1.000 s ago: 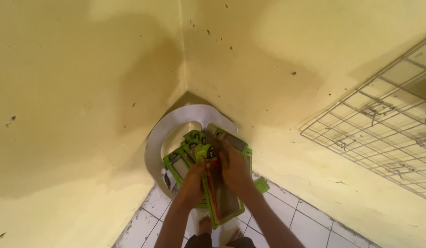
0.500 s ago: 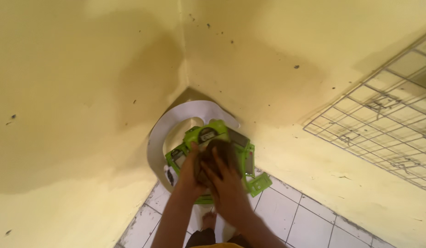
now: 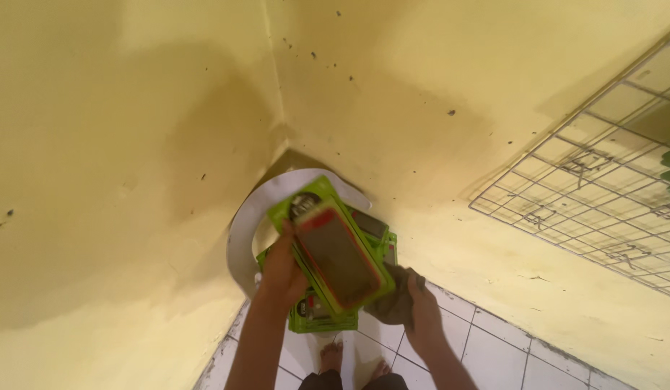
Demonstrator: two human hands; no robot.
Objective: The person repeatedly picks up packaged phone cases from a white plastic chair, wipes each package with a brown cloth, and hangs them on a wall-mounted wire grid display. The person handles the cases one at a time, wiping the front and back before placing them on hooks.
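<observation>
A: Big stuff first — yellow walls (image 3: 118,144) meeting in a corner, wire grid panel (image 3: 602,195) leaning on the right wall, white tiled floor (image 3: 494,354) at the bottom.

B: And that white curved thing in the corner?

A: White ring-shaped piece (image 3: 241,231), up against the walls, partly hidden behind the packs. Can't tell what it is.

B: Hands?

A: Left hand (image 3: 281,271) has its grip closed on the left edge of the top green pack (image 3: 335,249) — flat carded package, green border, dark reddish slab under clear plastic. It sits tilted, above the stack of green packs (image 3: 324,318) just under it. Right hand (image 3: 414,307) sits low at the stack's right side, fingers curled around something dark; exactly what it grips I can't tell, too blurred.

B: 2 bare feet down there?

A: Yes, toes (image 3: 333,355) on the tile under the stack.

B: How will the top pack handle?

A: My guess — light, thin, fairly stiff card with a glossy plastic front, so slick on the face and prone to sliding off its neighbours. Flexes if pinched at 1 corner. Best hold looks like the long edges, thumb on top, fingers underneath. The stack is likely loose, so it wants support from below.
</observation>
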